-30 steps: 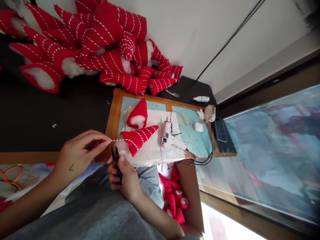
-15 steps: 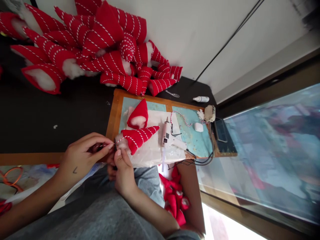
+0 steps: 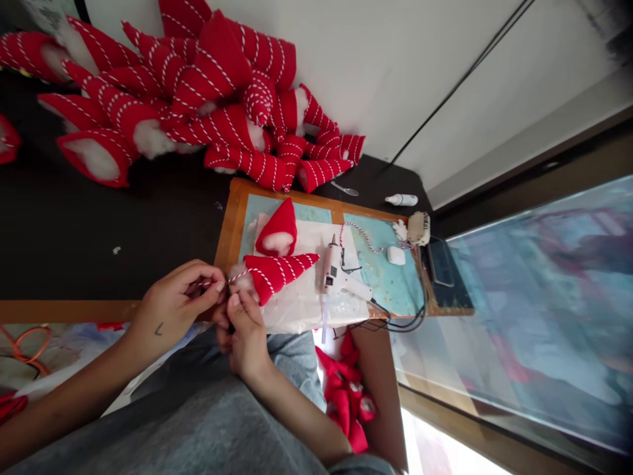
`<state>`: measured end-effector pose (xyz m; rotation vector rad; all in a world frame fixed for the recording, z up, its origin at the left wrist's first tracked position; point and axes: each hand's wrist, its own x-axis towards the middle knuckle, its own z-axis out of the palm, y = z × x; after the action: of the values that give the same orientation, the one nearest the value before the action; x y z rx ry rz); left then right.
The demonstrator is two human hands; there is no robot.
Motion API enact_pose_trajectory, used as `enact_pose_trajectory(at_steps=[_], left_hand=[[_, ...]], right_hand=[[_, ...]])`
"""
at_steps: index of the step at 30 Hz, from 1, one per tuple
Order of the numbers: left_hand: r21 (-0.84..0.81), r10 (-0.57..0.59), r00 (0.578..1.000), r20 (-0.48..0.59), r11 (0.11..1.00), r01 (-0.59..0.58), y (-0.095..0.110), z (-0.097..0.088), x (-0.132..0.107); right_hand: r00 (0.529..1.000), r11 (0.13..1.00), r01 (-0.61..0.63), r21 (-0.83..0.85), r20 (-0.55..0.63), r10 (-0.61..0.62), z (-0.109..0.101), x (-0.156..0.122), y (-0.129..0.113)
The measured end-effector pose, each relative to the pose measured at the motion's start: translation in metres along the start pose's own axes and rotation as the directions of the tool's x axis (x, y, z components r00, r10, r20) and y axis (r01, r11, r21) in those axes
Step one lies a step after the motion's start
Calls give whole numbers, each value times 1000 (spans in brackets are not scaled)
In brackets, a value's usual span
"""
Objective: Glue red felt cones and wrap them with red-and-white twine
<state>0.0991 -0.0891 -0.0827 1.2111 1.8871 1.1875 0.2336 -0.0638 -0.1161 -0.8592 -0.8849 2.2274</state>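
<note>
A red cone hat wound with red-and-white twine (image 3: pixel 279 272) lies on a white sheet over the wooden board (image 3: pixel 228 221). My left hand (image 3: pixel 173 307) pinches the loose end of the twine (image 3: pixel 237 276) that runs from the hat's wide end. My right hand (image 3: pixel 244 330) is closed on small black scissors (image 3: pixel 228 293), whose blades meet the twine right beside my left fingertips. A second, plain red hat (image 3: pixel 279 231) with white stuffing lies just behind the striped one.
A white glue gun (image 3: pixel 332 267) with its black cord lies right of the hats. A heap of finished striped hats (image 3: pixel 198 99) fills the back left. A small white bottle (image 3: pixel 401 199), a twine spool (image 3: pixel 418 227) and a phone (image 3: pixel 440 262) sit at the right. More red pieces (image 3: pixel 346 389) lie below.
My right hand has risen with the scissors to the twine. My left hand has shifted closer to the hat, so the stretched length of twine is shorter.
</note>
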Motion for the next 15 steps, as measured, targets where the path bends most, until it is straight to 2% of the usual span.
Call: enact_pose_trajectory(at_steps=[3, 9, 11, 13, 15], left_hand=[[-78, -45, 999, 22, 996, 47, 4, 0, 1], [-212, -236, 960, 150, 941, 265, 2, -7, 3], [-219, -254, 963, 90, 938, 268, -4, -15, 8], [-221, -244, 967, -72, 949, 223, -8, -27, 19], [-249, -237, 946, -221, 952, 180, -6, -41, 32]], right_hand=[[1000, 1000, -7, 9, 13, 7, -1, 1, -1], [998, 1000, -4, -16, 64, 5, 0, -3, -5], [993, 997, -10, -72, 116, 18, -2, -9, -5], [975, 983, -2, -182, 219, 42, -7, -16, -4], [939, 943, 58, -327, 340, 60, -16, -23, -3]])
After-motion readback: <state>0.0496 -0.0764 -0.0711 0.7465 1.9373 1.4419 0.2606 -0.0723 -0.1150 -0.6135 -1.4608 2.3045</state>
